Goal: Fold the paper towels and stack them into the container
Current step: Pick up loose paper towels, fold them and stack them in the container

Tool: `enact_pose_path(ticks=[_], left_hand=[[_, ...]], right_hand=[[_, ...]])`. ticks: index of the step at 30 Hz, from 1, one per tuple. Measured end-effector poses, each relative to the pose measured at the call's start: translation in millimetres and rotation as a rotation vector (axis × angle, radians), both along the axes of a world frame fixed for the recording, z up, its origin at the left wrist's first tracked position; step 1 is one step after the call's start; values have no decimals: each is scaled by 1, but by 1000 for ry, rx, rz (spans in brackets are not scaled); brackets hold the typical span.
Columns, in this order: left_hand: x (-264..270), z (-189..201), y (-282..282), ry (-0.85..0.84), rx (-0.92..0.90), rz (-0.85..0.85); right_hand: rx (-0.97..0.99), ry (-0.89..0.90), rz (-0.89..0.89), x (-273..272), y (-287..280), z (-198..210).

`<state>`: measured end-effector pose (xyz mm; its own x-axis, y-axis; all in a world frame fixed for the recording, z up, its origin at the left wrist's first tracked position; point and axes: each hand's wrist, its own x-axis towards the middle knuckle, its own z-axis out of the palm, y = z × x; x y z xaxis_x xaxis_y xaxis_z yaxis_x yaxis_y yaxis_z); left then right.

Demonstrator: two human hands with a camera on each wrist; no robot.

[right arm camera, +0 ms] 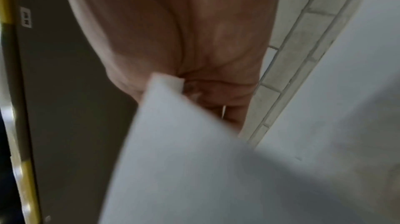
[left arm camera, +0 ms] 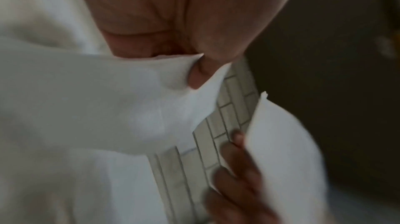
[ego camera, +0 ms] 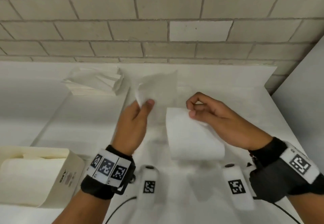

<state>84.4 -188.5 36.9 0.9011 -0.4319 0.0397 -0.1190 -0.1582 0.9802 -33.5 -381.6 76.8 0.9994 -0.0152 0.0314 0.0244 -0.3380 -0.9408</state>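
My left hand (ego camera: 143,103) pinches the corner of a white paper towel (ego camera: 157,85), which stands up blurred above the counter. In the left wrist view, thumb and finger of the left hand (left arm camera: 194,66) nip that towel (left arm camera: 108,99). My right hand (ego camera: 190,110) pinches the top edge of a white towel piece (ego camera: 191,136) that hangs down curved. The right wrist view shows the right hand (right arm camera: 188,87) holding its towel piece (right arm camera: 184,159). I cannot tell whether the two pieces are joined. A cream container (ego camera: 70,171) with folded towels (ego camera: 35,160) inside sits at the lower left.
A stack of paper towels (ego camera: 94,81) lies on the white counter (ego camera: 78,127) at the back left, near the brick wall (ego camera: 157,30). A grey panel (ego camera: 301,86) bounds the right side. Two white tagged devices (ego camera: 149,183) (ego camera: 236,185) with cables sit at the front edge.
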Motion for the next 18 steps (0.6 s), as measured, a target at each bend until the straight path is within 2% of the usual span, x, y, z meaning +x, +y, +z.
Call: enact_pose_path(ticks=[3, 5, 6, 9, 11, 14, 16, 17, 18], left_hand=[[-26, -6, -19, 504, -127, -210], [-37, -6, -21, 705, -238, -250], [-42, -7, -19, 751, -294, -279], [-50, -9, -11, 656, -248, -324], [-55, -12, -8, 578, -200, -274], [-55, -12, 0, 578, -260, -195], [-55, -10, 6, 617, -296, -190], [-56, -10, 9, 633, -299, -207], [-59, -11, 13, 647, -294, -232]], right_hand=[[-98, -57, -129, 10, 2, -10], [-230, -78, -237, 10, 3, -20], [-285, -81, -281, 9, 3, -24], [-392, -84, -348, 6, 14, -29], [-346, -69, -379, 3, 27, -27], [-47, 74, -489, -10, 41, -31], [226, 200, -441, -21, 53, -38], [304, 253, -402, -25, 58, -43], [298, 278, -369, -28, 63, -48]])
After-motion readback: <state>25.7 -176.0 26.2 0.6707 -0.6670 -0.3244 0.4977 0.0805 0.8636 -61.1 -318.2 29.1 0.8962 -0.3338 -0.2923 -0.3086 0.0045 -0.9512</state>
